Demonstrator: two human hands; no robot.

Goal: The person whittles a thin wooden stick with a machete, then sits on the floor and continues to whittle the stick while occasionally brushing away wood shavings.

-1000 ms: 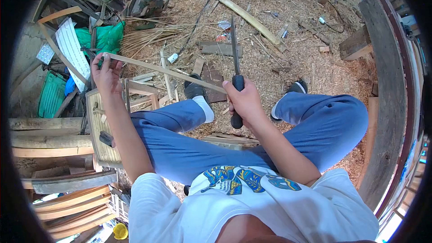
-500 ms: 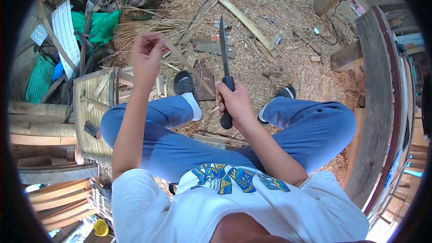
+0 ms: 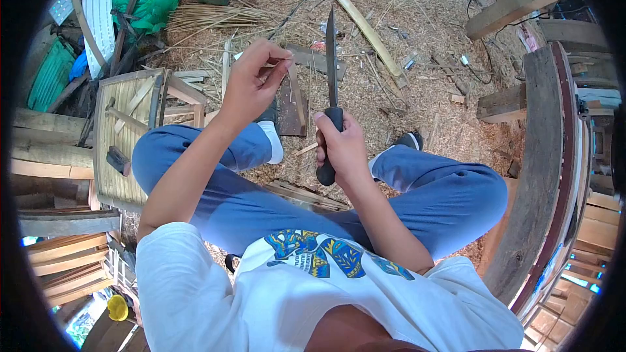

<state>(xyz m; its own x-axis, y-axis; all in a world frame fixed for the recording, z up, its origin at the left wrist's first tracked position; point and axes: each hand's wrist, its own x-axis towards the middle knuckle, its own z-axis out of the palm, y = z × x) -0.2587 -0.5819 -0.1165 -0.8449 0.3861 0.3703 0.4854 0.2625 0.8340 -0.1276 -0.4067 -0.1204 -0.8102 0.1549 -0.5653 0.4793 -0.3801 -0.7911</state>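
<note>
My right hand (image 3: 341, 145) is closed around the black handle of a long knife (image 3: 332, 58). Its narrow dark blade points away from me. To its left, my left hand (image 3: 259, 79) pinches the upper end of a thin wooden strip (image 3: 298, 99) between thumb and fingers. The strip hangs down over a dark brown board on the ground, apart from the blade. Part of the strip's top is hidden by the fingertips. Both hands are in the air between my knees.
Wood shavings cover the ground. A bundle of thin sticks (image 3: 212, 16) lies at the back left, near a green plastic sheet (image 3: 147, 6). A long pale plank (image 3: 366, 32) lies ahead. A wooden box (image 3: 127, 137) stands left; a thick grey beam (image 3: 538, 156) runs along the right.
My left hand has moved right, closer to the knife, and the strip has turned from slanting to nearly upright. The knife stays in my right hand. The view has shifted slightly.
</note>
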